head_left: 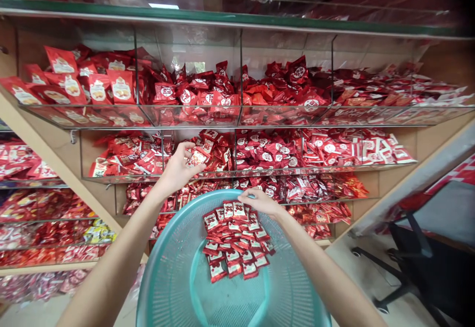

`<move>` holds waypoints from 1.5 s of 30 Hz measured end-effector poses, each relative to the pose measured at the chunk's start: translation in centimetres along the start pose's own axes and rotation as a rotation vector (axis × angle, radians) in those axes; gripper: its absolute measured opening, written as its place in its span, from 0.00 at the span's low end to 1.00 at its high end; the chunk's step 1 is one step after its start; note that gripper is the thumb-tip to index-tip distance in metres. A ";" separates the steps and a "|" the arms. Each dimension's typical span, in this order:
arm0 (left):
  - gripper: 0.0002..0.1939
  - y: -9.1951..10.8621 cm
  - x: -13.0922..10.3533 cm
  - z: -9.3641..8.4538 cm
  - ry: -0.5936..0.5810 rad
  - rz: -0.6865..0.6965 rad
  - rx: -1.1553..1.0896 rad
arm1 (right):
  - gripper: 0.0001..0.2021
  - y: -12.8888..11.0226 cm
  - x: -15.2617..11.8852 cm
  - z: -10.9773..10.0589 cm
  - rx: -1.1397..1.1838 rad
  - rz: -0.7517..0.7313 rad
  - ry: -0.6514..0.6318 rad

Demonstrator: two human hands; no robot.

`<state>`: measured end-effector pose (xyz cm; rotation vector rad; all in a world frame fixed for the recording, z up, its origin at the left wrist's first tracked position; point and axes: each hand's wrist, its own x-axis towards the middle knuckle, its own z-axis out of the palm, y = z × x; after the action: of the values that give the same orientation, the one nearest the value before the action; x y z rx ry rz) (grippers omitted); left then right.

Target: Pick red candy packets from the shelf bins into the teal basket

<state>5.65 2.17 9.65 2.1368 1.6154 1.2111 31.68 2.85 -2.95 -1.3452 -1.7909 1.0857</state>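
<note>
My left hand (181,164) is at the middle shelf, its thumb and fingers around a small red and white packet (198,157) in front of a compartment of similar packets. My right hand (260,202) is at the far rim of a teal plastic basket (163,238), thumb and fingers brought together; what they hold there, if anything, is too small to make out. Inside the basket, rows of red and cream packets (233,243) lie overlapping against the far side.
Shelves with a clear front (196,114) hold many red packets in divided compartments. More stocked shelves (44,208) stand at the left, with some yellow packets (99,231). A black wheeled chair (426,253) is on the floor at the right.
</note>
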 end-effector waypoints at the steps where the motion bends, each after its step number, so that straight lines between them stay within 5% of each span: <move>1: 0.30 0.3 -0.6 0.3 -0.025 -0.018 -0.092 | 0.15 0.0 0.1 0.0 0.000 -0.006 -0.001; 5: 0.29 1.7 -2.5 1.5 -0.133 -0.111 -0.388 | 0.16 -0.1 0.2 0.1 -0.008 -0.018 -0.004; 9: 0.17 2.0 -4.3 2.5 -0.311 -0.266 -0.588 | 0.16 -0.1 0.2 0.0 -0.010 -0.005 -0.001; 14: 0.19 0.0 -6.6 4.0 -0.511 -0.470 -0.741 | 0.17 -0.2 0.1 -0.2 0.006 -0.025 -0.018; 21: 0.21 -2.2 -8.3 5.8 -0.604 -0.514 -0.740 | 0.18 0.3 0.5 -0.1 0.004 -0.005 -0.027; 37: 0.22 -5.5 -9.1 9.7 -0.448 -0.303 -0.320 | 0.18 0.4 0.6 -0.2 0.011 0.000 -0.015; 45: 0.20 -5.1 -9.5 8.9 -0.410 -0.203 -0.009 | 0.17 0.4 0.6 0.0 0.008 -0.004 -0.011</move>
<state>7.68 -1.46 -3.70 1.9901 1.5837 0.6639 31.71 3.50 -3.25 -1.3327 -1.7950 1.0983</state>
